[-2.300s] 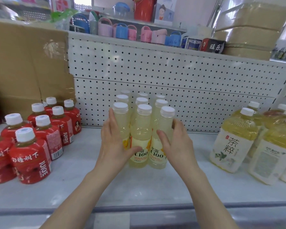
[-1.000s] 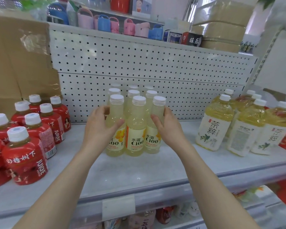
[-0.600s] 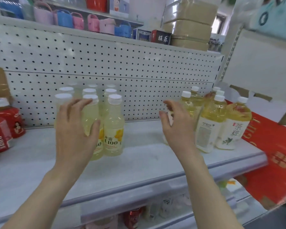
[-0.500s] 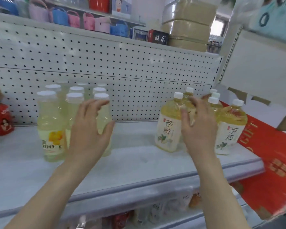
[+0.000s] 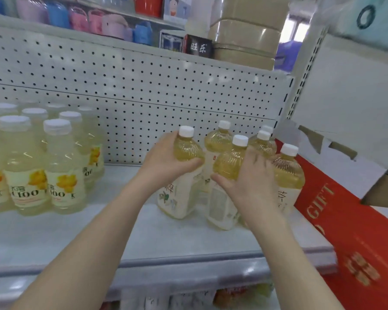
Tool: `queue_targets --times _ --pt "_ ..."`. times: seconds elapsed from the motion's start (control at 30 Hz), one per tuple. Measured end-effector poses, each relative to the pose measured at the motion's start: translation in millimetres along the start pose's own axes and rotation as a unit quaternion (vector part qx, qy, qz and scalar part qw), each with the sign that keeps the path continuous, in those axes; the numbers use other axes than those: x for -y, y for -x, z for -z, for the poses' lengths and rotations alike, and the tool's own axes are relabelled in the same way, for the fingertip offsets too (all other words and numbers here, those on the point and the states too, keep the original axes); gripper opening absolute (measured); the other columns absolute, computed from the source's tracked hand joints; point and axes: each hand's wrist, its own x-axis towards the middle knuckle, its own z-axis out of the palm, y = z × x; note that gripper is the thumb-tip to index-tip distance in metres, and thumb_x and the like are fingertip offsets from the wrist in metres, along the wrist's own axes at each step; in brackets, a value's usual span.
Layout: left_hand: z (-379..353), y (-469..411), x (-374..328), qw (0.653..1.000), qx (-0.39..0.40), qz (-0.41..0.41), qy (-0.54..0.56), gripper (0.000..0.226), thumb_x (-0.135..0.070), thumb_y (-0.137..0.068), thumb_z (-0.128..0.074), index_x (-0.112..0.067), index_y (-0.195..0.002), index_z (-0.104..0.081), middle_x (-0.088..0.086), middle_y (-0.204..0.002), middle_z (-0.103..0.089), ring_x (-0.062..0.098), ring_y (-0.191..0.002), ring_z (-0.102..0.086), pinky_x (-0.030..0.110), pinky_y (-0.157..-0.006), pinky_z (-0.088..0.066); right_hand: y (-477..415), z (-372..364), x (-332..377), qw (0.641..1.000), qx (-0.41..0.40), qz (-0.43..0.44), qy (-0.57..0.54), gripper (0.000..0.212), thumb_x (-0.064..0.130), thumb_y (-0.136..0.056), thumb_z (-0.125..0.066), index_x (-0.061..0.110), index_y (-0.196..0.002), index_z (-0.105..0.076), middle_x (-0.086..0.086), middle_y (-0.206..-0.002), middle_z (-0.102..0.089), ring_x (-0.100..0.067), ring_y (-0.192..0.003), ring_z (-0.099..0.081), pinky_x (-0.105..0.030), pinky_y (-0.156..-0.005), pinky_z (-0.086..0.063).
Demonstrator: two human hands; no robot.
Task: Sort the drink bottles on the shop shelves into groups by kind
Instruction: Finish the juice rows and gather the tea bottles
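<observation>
Pegboard (image 5: 166, 90) backs the shelf (image 5: 54, 233) holding tea bottles (image 5: 287, 173).

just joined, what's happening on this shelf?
A person is grouping bottled drinks on the shelf. Their left hand grips the front-left tea bottle by its shoulder; the right hand grips the neighbouring tea bottle. Both sit among the other amber teas. The pale C100 bottles stand grouped further left.

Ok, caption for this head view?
Left hand grips the left tea bottle, right hand the front tea bottle, beside grouped C100 bottles.
</observation>
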Motion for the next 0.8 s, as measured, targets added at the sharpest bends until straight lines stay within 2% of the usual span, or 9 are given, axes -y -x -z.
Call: queue_targets --times 0.1,0.17,0.23,0.37,0.47,0.53,0.63,0.7,0.8 --pt "10.9 10.9 -0.2 0.998 -0.040 0.011 -0.056 0.069 -0.058 -0.073 -0.072 -0.024 -0.128 -0.047 -0.009 -0.118 -0.044 0.016 -0.109 -0.050 0.033 -0.084 -0.037 -12.0 -3.3 -6.6 0.996 0.024 0.034 -0.080 0.103 0.059 -0.080 -0.075 0.009 -0.154 -0.024 -0.008 -0.156 -0.036 -0.030 -0.140 -0.035 -0.039 -0.110 -0.033" --pt "19.4 19.2 -2.0 0.993 -0.046 0.024 -0.102 0.078 -0.064 -0.071 -0.069 -0.021 -0.131 -0.047 -0.005 -0.128 -0.043 0.019 -0.117 -0.047 0.032 -0.088 -0.035 -17.4 -7.4 -5.5 0.989 0.025 0.046 -0.140 0.103 0.058 -0.076 -0.078 0.016 -0.153 -0.026 -0.004 -0.154 -0.036 -0.028 -0.139 -0.033 -0.040 -0.109 -0.034" --pt "29.5 25.4 -4.4 0.990 -0.038 0.031 -0.133 0.086 -0.070 -0.068 -0.067 -0.019 -0.134 -0.046 -0.004 -0.136 -0.041 0.019 -0.125 -0.042 0.031 -0.092 -0.033 -20.5 -15.1 6.6 0.987 0.018 0.031 -0.157 0.104 0.066 -0.073 -0.076 0.019 -0.152 -0.028 -0.003 -0.151 -0.034 -0.027 -0.138 -0.030 -0.039 -0.109 -0.033" --pt "46.2 33.5 -4.6 0.991 -0.009 0.033 -0.126 0.085 -0.069 -0.068 -0.067 -0.022 -0.136 -0.045 -0.007 -0.136 -0.039 0.016 -0.125 -0.043 0.028 -0.090 -0.032 -29.6 -28.8 34.6 0.991 0.027 0.013 -0.127 0.107 0.078 -0.073 -0.065 0.019 -0.153 -0.026 -0.008 -0.154 -0.026 -0.031 -0.143 -0.021 -0.044 -0.115 -0.030" --pt "50.6 37.9 2.1 0.992 0.017 0.031 -0.119 0.085 -0.071 -0.070 -0.064 -0.030 -0.140 -0.040 -0.011 -0.137 -0.039 0.011 -0.122 -0.043 0.028 -0.090 -0.034 -45.0 -15.4 31.8 0.974 0.140 0.022 -0.176 0.095 0.065 -0.084 -0.064 0.024 -0.157 -0.019 -0.006 -0.159 -0.025 -0.029 -0.145 -0.029 -0.044 -0.108 -0.036" --pt "56.8 38.3 12.0 0.996 0.069 0.023 -0.045 0.072 -0.066 -0.073 -0.068 -0.043 -0.134 -0.036 -0.016 -0.135 -0.045 0.005 -0.116 -0.048 0.030 -0.092 -0.040 -52.9 -7.5 23.0 0.955 0.203 0.022 -0.213 0.088 0.059 -0.087 -0.065 0.030 -0.157 -0.020 -0.001 -0.160 -0.030 -0.026 -0.142 -0.038 -0.038 -0.097 -0.038" --pt "69.1 38.8 24.5 0.987 0.146 0.029 0.058 0.083 -0.066 -0.066 -0.071 -0.051 -0.138 -0.032 -0.022 -0.137 -0.051 0.000 -0.120 -0.053 0.040 -0.105 -0.044 -50.6 -14.5 27.3 0.970 0.122 -0.007 -0.208 0.093 0.074 -0.073 -0.069 0.027 -0.146 -0.033 -0.001 -0.149 -0.039 -0.025 -0.134 -0.044 -0.040 -0.100 -0.042" --pt "70.4 39.2 28.5 0.986 0.151 0.003 0.064 0.087 -0.069 -0.066 -0.070 -0.050 -0.142 -0.032 -0.024 -0.137 -0.052 -0.001 -0.122 -0.054 0.041 -0.107 -0.044 -44.2 -24.6 42.4 0.984 0.059 -0.025 -0.164 0.101 0.083 -0.070 -0.062 0.019 -0.143 -0.034 -0.007 -0.145 -0.040 -0.030 -0.133 -0.043 -0.046 -0.103 -0.043" --pt "66.3 40.5 27.4 0.991 0.125 -0.028 0.039 0.080 -0.075 -0.065 -0.066 -0.056 -0.135 -0.034 -0.024 -0.134 -0.051 -0.003 -0.120 -0.053 0.036 -0.104 -0.046 -44.6 -25.4 51.1 0.992 0.067 -0.022 -0.106 0.104 0.086 -0.079 -0.046 0.009 -0.148 -0.029 -0.016 -0.145 -0.038 -0.037 -0.133 -0.041 -0.048 -0.104 -0.040"
